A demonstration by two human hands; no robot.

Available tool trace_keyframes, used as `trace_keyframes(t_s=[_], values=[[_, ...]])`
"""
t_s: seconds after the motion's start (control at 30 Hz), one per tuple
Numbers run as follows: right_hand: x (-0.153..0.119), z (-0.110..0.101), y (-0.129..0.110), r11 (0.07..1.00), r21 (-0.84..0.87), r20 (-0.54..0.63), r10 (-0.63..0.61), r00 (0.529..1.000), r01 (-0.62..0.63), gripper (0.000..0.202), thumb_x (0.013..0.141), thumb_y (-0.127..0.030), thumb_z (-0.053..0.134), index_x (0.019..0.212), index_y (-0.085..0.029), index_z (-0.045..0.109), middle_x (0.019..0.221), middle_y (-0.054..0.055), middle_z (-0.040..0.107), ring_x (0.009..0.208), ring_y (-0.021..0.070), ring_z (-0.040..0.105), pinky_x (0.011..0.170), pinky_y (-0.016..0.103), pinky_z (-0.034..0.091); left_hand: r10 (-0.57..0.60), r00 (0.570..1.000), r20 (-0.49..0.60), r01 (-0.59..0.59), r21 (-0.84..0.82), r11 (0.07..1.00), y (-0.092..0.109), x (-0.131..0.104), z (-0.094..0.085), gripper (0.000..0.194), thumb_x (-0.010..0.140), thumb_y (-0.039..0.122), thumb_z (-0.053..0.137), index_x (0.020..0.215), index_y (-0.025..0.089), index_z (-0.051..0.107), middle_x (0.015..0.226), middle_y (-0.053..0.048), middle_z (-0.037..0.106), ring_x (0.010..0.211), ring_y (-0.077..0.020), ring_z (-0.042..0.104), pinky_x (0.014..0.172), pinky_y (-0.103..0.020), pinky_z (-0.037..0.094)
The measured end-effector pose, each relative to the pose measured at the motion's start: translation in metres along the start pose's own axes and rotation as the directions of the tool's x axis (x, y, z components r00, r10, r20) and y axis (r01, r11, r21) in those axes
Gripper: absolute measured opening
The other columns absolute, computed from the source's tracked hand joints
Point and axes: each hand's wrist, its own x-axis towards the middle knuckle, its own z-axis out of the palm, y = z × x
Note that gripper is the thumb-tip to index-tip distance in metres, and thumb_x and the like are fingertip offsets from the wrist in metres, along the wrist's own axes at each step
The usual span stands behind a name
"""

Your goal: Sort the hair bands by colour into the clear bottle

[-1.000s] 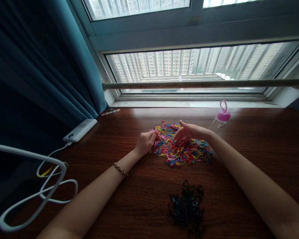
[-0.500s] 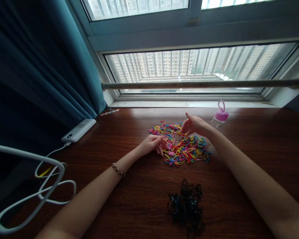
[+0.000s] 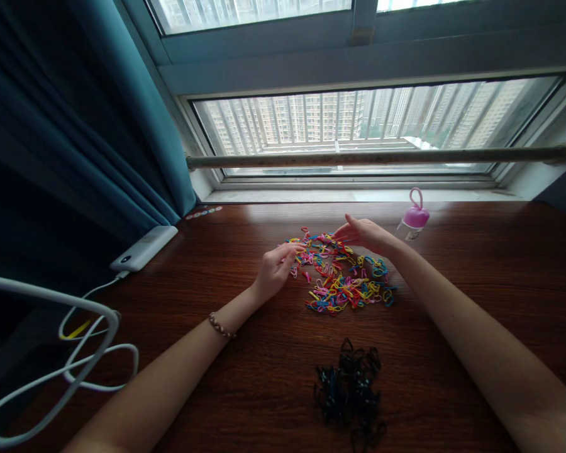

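Note:
Many small colourful bands (image 3: 346,292) lie spread on the dark wooden table (image 3: 245,390). My left hand (image 3: 277,267) is at the left edge of the spread, fingers stretched out over the upper left bands, holding nothing that I can see. At the far side of the bands is my right hand (image 3: 363,234), its fingers extended to the left with the thumb raised, and nothing shows in it. Nearer to me lies a tangled heap of black bands (image 3: 349,390), touched by neither hand.
A bottle with a pink lid (image 3: 416,217) stands at the back right. On the left are a white power bank (image 3: 144,248), a looped white cable (image 3: 101,308) and a blue curtain (image 3: 136,119). A rail (image 3: 334,160) crosses the window.
My left hand has moved up and left, and its fingers have straightened. My right hand has shifted slightly left, fingers straighter. The colourful bands between the hands have moved toward the upper left.

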Motion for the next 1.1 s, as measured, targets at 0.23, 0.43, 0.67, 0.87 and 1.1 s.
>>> trace_keyframes(t_s=[0.23,0.43,0.67,0.87,1.1], values=[[-0.003,-0.003,-0.010,0.985,0.139,-0.144,-0.086,0.986,0.106,0.057,0.085,-0.056,0.028,0.077,-0.012,0.063,0.087,0.015,0.068,0.078,0.0181,0.065,0.074,0.032,0.051,0.354,0.632,0.690,-0.508,0.024,0.861,0.035,-0.005,0.013,0.041,0.087,0.025,0.036,0.128,0.021,0.040,0.131,-0.004,0.044,0.125,-0.0196,0.033,0.106,-0.037,0.027],[-0.026,0.009,-0.023,0.977,0.128,-0.200,-0.140,0.970,0.168,0.057,0.083,-0.058,0.030,0.077,-0.012,0.062,0.086,0.014,0.068,0.074,0.0181,0.065,0.067,0.030,0.052,0.281,0.773,0.568,-0.513,0.299,0.805,0.002,-0.002,0.006,0.034,0.087,0.028,0.039,0.119,0.021,0.049,0.125,-0.006,0.050,0.120,-0.0205,0.041,0.104,-0.042,0.027],[-0.062,0.019,-0.009,0.988,-0.152,0.232,0.032,0.972,0.004,0.061,0.079,-0.063,0.033,0.073,-0.010,0.065,0.078,0.012,0.068,0.062,0.0143,0.064,0.051,0.021,0.048,0.196,0.960,0.200,-0.274,0.530,0.803,-0.022,0.001,-0.001,0.025,0.086,0.024,0.041,0.096,0.018,0.063,0.109,-0.006,0.062,0.117,-0.0220,0.045,0.102,-0.047,0.026],[-0.056,0.030,0.006,0.979,-0.171,0.385,0.167,0.908,-0.107,0.063,0.078,-0.063,0.034,0.084,-0.009,0.066,0.080,0.012,0.068,0.069,0.0150,0.064,0.061,0.025,0.050,0.333,0.925,0.184,-0.380,0.419,0.824,-0.014,-0.003,-0.001,0.022,0.084,0.018,0.043,0.095,0.018,0.061,0.106,-0.006,0.063,0.111,-0.0191,0.049,0.099,-0.042,0.036],[-0.041,0.021,0.011,0.971,0.079,-0.041,-0.223,0.974,0.226,0.050,0.075,-0.057,0.047,0.086,-0.012,0.066,0.089,0.011,0.067,0.085,0.0168,0.062,0.083,0.032,0.046,0.416,0.745,0.521,-0.602,0.258,0.755,0.015,-0.005,0.005,0.041,0.082,0.025,0.045,0.122,0.017,0.045,0.126,-0.008,0.049,0.123,-0.0215,0.037,0.103,-0.043,0.030]])
